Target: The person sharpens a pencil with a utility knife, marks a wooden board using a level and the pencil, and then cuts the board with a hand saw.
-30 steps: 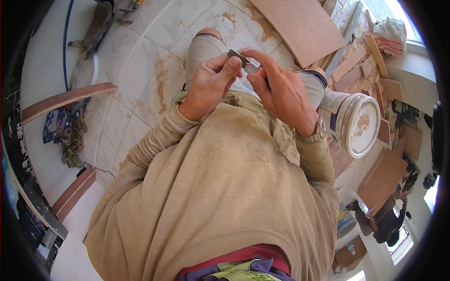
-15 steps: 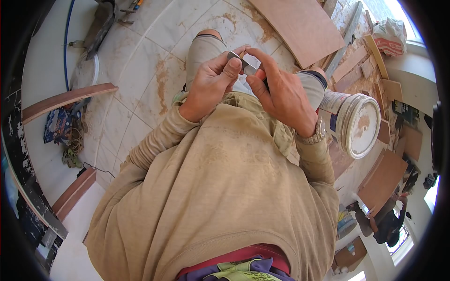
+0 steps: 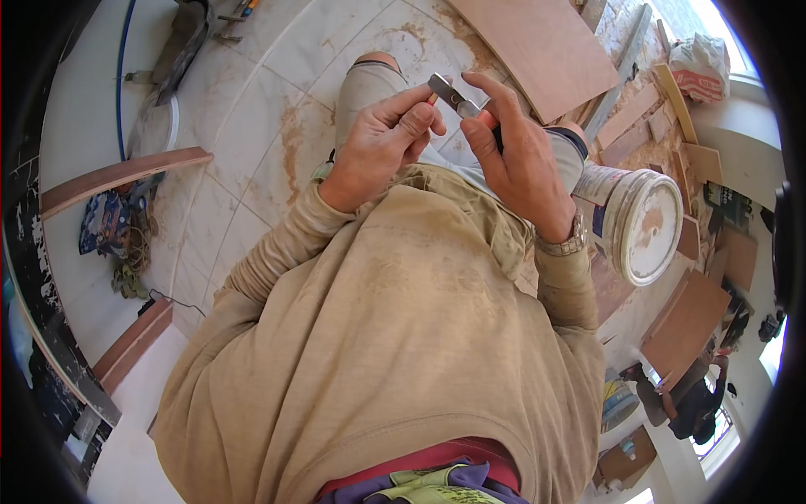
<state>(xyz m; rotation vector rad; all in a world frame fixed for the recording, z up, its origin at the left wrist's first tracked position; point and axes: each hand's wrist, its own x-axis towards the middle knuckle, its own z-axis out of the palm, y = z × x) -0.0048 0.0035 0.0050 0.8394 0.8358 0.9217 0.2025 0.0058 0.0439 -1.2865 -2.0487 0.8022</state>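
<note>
My right hand (image 3: 527, 164) grips a hand tool (image 3: 453, 95) by its orange-and-black handle. The tool's flat metal end points up and left toward my other hand. In my left hand (image 3: 379, 149), thumb and fingers pinch a thin orange stick, like a pencil (image 3: 432, 99), most of it hidden by the fingers. Its tip sits right at the metal end of the tool. The right index finger is raised off the metal. Both hands are above my lap, between my knees.
A white bucket (image 3: 653, 227) lies tipped beside my right knee. Plywood sheets (image 3: 537, 55) and wood offcuts cover the dusty tiled floor (image 3: 252, 160) ahead and right. Curved wooden pieces (image 3: 126, 181) stand at left. Another person (image 3: 697, 403) is at far right.
The hands have moved slightly apart. My right hand has shifted a little right, and its index finger has lifted off the tool, exposing more of the metal end.
</note>
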